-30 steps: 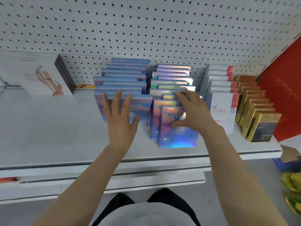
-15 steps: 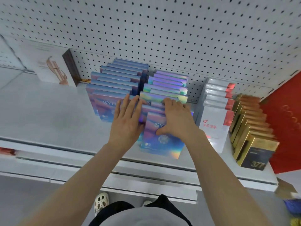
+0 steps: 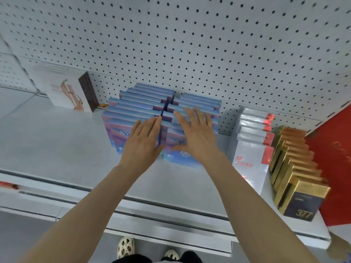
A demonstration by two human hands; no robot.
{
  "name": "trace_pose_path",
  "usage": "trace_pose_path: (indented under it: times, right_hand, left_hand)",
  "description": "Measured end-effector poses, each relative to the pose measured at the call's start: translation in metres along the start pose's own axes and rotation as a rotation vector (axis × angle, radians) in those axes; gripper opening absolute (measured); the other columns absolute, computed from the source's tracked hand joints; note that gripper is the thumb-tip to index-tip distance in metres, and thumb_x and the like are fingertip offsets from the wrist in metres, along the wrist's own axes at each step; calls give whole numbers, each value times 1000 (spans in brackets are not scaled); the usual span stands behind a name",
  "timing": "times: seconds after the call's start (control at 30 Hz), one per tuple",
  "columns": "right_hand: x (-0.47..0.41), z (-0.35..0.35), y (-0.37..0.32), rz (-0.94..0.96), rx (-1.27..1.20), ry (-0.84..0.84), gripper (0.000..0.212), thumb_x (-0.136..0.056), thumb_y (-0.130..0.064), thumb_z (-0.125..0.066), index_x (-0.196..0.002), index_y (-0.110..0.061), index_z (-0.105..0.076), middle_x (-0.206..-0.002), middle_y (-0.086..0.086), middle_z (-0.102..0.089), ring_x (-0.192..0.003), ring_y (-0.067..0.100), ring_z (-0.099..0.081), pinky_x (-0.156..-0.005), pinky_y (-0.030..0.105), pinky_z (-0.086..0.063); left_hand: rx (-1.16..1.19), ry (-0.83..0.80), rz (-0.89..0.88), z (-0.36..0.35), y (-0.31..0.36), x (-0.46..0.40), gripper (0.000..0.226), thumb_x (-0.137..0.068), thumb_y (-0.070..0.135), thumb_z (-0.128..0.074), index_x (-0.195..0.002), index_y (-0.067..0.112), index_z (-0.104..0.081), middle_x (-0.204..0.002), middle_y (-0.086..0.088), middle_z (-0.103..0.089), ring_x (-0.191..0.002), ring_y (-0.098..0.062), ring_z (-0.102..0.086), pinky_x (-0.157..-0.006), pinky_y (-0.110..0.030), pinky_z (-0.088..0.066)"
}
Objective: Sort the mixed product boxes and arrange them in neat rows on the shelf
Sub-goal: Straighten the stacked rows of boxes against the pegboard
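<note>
Two rows of shiny blue-purple boxes stand upright on the white shelf (image 3: 57,149), running back to the pegboard. My left hand (image 3: 141,143) lies flat with straight fingers against the front box of the left row (image 3: 117,136). My right hand (image 3: 196,137) lies flat, fingers spread, over the front boxes of the right row (image 3: 176,156). Neither hand grips a box. To the right stand a row of white boxes with red corners (image 3: 250,156) and a row of gold boxes (image 3: 296,185). The hands hide most of the front boxes' faces.
A large white box with a dark side (image 3: 66,90) stands at the back left against the pegboard (image 3: 190,44). A red panel (image 3: 334,149) closes the shelf on the right. Bare shelf lies to the left and in front of the rows. My shoes show below.
Both rows of blue-purple boxes have slid back toward the pegboard under my hands. My right hand's fingers have straightened and moved onto the box tops. The camera has tilted and come closer.
</note>
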State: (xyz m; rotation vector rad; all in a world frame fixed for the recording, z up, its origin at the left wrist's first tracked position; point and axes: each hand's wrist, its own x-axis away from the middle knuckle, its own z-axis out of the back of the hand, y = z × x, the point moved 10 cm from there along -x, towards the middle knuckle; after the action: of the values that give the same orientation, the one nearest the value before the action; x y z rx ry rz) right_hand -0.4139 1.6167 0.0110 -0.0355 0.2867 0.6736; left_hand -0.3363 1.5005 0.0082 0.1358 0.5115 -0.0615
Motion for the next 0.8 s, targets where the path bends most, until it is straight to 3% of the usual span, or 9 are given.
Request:
trace_pose_path:
  times: [0.1, 0.17, 0.27, 0.37, 0.43, 0.53, 0.6, 0.67, 0.8]
  right_hand:
    - [-6, -4, 11, -90, -167, -68, 90, -80, -80, -31, -150, -25, -38, -154, 9, -37, -146, 36, -25, -118, 54, -17]
    - [-14, 1, 33, -229, -252, -24, 84, -87, -74, -16, -152, -23, -33, -156, 10, -35, -147, 31, -24, -119, 49, -18]
    - [-30, 5, 79, -469, -273, 40, 72, -99, -61, -30, -153, -14, -29, -152, 23, -35, -143, 35, -29, -117, 47, -24]
    - [-43, -15, 114, -674, -308, -98, 74, -100, -57, -35, -154, -9, -20, -153, 30, -27, -142, 41, -28, -115, 47, -26]
    - [-49, -28, 121, -731, -352, -200, 80, -99, -59, -34, -155, -5, -14, -154, 30, -22, -139, 43, -30, -112, 47, -30]
    - [-53, -37, 121, -768, -394, -269, 86, -100, -58, -34, -155, 1, -5, -158, 30, -9, -142, 44, -25, -113, 46, -29]
    - [-55, -39, 120, -764, -358, -288, 83, -101, -56, -32, -154, 1, -5, -157, 30, -10, -141, 43, -26, -113, 46, -29]
    - [-63, -42, 112, -693, -326, -295, 76, -103, -52, -30, -154, 0, -10, -155, 30, -16, -138, 43, -31, -111, 46, -31]
    - [-77, -50, 89, -577, -285, -331, 66, -104, -48, -30, -154, -6, -20, -153, 26, -24, -136, 41, -35, -108, 47, -35]
  left_hand:
    - [-6, -9, 29, 5, -26, -13, 63, -96, 46, -42, -142, 2, -44, -141, -16, -50, -133, -34, -44, -115, -51, -28]
    - [-29, -48, 58, 4, -50, -25, 64, -98, 47, -32, -141, 2, -45, -143, -18, -48, -135, -36, -42, -115, -53, -26]
    - [-45, -115, 136, 1, -88, -54, 63, -99, 50, -32, -142, 5, -44, -148, -19, -42, -140, -37, -34, -117, -52, -19]
    - [-67, -271, 261, -10, -127, -84, 67, -99, 52, -34, -151, 12, -28, -157, -17, -24, -146, -35, -20, -119, -47, -14]
    - [-7, -387, 359, -24, -152, -98, 73, -97, 57, -35, -153, 12, -21, -157, -20, -22, -142, -38, -25, -116, -49, -24]
    - [169, -575, 489, -49, -173, -109, 79, -95, 59, -38, -151, 7, -18, -149, -20, -35, -129, -38, -43, -101, -43, -38]
    - [215, -595, 481, -52, -172, -118, 74, -96, 54, -43, -147, 4, -23, -144, -18, -42, -125, -35, -47, -97, -39, -40]
    - [240, -586, 447, -51, -167, -123, 69, -97, 48, -47, -146, 3, -27, -144, -17, -44, -125, -33, -47, -97, -37, -39]
    - [331, -558, 404, -55, -158, -120, 76, -98, 44, -48, -153, 5, -12, -152, -15, -34, -134, -32, -40, -106, -36, -33]
